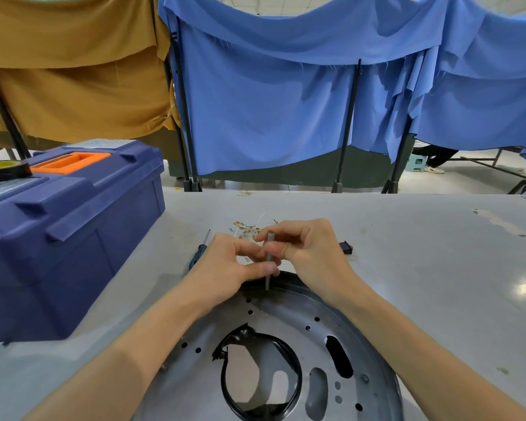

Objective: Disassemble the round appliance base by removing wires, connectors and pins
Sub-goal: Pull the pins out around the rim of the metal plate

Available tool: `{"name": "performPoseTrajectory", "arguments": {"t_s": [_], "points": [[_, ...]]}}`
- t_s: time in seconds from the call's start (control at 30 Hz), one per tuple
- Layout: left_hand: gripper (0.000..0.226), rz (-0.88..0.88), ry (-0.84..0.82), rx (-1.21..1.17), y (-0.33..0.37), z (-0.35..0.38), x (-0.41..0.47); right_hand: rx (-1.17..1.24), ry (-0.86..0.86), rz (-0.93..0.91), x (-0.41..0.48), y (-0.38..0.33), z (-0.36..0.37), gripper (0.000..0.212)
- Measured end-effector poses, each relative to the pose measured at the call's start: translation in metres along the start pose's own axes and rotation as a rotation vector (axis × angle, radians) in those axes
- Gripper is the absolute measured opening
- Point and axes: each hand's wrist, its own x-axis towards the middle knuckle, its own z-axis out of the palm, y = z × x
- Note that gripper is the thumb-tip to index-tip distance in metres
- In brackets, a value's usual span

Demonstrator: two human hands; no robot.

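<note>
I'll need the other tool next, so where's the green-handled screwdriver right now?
In the head view, the screwdriver lies on the table just left of the left hand, between it and the blue toolbox.

View: we have one camera, worn on the person's head.
Way: we look forward and down over the grey table point(407, 238).
Near: the round appliance base point(281, 322) sits right under us; the blue curtain point(271, 101) hangs far back.
</note>
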Motion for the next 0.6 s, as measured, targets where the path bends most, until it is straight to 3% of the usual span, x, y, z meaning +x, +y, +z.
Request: {"name": "performPoseTrajectory", "arguments": {"t_s": [0.17,0.33,0.47,0.6], "points": [[0.013,-0.032,0.02,0.028,-0.002,0.0022,0.003,-0.062,0.077,-0.001,-0.0003,0.0008,0.0005,0.019],[0.025,-0.031,0.036,0.036,-0.0003,0.003,0.0012,-0.058,0.006,-0.006,0.0007,-0.0014,-0.0003,0.018],[0.011,-0.042,-0.005,-0.019,0.0015,-0.0019,0.0006,-0.027,0.0,-0.006,-0.0004,-0.0003,-0.0005,0.023],[0.017,-0.052,0.02,-0.019,-0.0012,0.001,0.0021,-0.049,0.049,-0.021,-0.0004,0.0009,0.0013,0.017]]}}
